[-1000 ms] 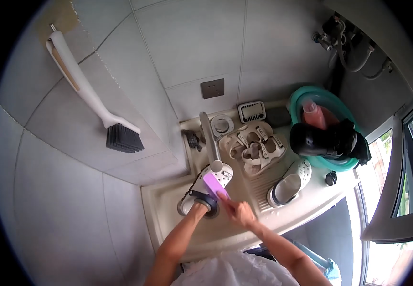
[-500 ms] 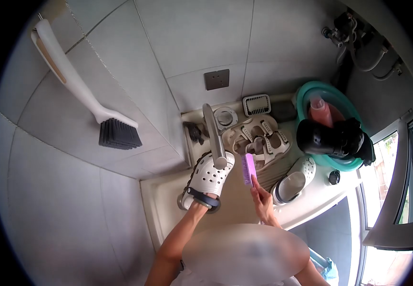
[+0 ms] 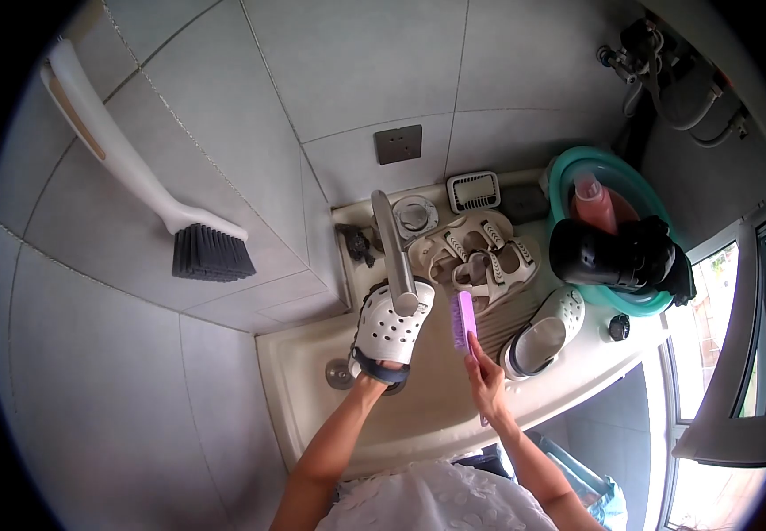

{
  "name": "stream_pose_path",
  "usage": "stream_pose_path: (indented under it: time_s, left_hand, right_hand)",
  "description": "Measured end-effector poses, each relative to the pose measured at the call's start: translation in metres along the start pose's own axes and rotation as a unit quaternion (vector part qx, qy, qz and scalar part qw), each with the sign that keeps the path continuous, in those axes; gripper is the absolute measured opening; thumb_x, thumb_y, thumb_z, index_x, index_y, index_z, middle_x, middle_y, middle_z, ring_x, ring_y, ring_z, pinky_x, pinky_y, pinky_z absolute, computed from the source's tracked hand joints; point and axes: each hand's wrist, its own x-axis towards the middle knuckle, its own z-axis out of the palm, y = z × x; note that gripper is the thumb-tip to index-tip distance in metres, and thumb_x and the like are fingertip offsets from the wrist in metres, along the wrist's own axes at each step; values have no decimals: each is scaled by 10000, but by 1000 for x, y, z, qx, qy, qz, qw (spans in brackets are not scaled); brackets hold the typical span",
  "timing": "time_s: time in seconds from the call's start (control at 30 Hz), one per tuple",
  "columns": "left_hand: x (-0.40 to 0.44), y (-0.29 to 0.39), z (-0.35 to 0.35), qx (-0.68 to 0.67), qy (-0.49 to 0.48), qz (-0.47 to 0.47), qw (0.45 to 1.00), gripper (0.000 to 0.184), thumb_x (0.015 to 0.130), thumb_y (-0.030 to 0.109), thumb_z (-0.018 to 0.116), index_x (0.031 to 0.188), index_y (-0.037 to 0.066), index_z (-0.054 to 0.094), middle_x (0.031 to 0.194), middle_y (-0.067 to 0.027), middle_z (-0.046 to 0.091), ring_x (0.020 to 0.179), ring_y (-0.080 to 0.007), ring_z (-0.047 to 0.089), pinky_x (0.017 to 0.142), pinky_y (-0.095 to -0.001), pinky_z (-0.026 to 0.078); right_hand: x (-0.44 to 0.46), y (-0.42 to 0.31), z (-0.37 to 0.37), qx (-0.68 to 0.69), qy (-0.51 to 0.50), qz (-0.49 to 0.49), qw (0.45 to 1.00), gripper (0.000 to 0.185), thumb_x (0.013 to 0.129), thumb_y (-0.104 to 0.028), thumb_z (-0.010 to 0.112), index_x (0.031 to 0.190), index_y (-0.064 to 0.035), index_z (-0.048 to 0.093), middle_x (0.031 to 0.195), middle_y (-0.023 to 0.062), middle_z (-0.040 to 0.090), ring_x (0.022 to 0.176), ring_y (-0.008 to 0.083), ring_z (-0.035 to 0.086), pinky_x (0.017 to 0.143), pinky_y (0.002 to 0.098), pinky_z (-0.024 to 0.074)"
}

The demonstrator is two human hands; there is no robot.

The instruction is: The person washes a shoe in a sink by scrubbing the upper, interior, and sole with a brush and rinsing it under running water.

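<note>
My left hand (image 3: 387,366) is pushed into a white clog (image 3: 389,333) with a dark strap and holds it under the tap (image 3: 393,257); the fingers are hidden inside. The clog's toe points toward the spout. My right hand (image 3: 486,380) is wrapped round the handle of a purple brush (image 3: 463,320), its bristles facing left toward the clog, apart from it. A second white clog (image 3: 546,336) lies on the ribbed ledge to the right of the brush. Behind the brush sit beige sandals (image 3: 489,261).
The sink basin (image 3: 418,423) is beneath my hands, with a drain (image 3: 339,375) at left. A teal tub (image 3: 564,177) at right holds a pink bottle (image 3: 594,205) and a black object (image 3: 591,253). A soap dish (image 3: 473,192) stands behind; a large brush (image 3: 210,252) hangs at left.
The clog has turned slightly with my left hand, uncovering the drain. My right hand and the purple brush are a little lower. A blurred shape at the bottom has left the view.
</note>
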Motion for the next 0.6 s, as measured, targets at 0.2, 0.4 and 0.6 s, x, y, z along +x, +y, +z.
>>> stream_pose_path:
  time_s: [0.2,0.4,0.6]
  left_hand:
    - [10,-13,-23,-414,113,-105,897,454,856,172,514,1298,74,535,1270,-160,571,1147,-339,555,979,-478,449]
    - [-1,-7,-10,-505,36,-73,859,424,823,164,537,1241,115,584,1245,-160,588,1129,-370,559,992,-517,423]
    - [11,-32,-42,-396,46,10,917,358,853,223,541,1185,101,596,1192,-153,612,1097,-295,578,944,-444,455]
  right_hand:
    - [-5,-9,-1,-26,-42,-8,999,420,991,-212,524,1390,-86,488,948,-67,582,705,39,389,636,182,390]
    - [11,-6,-7,-122,-82,-115,982,409,958,-138,553,1366,-128,527,699,158,622,545,129,551,550,301,462]
    - [41,-21,-19,-214,-154,-217,940,402,902,-54,585,1300,-117,589,632,170,576,523,290,575,537,357,464]
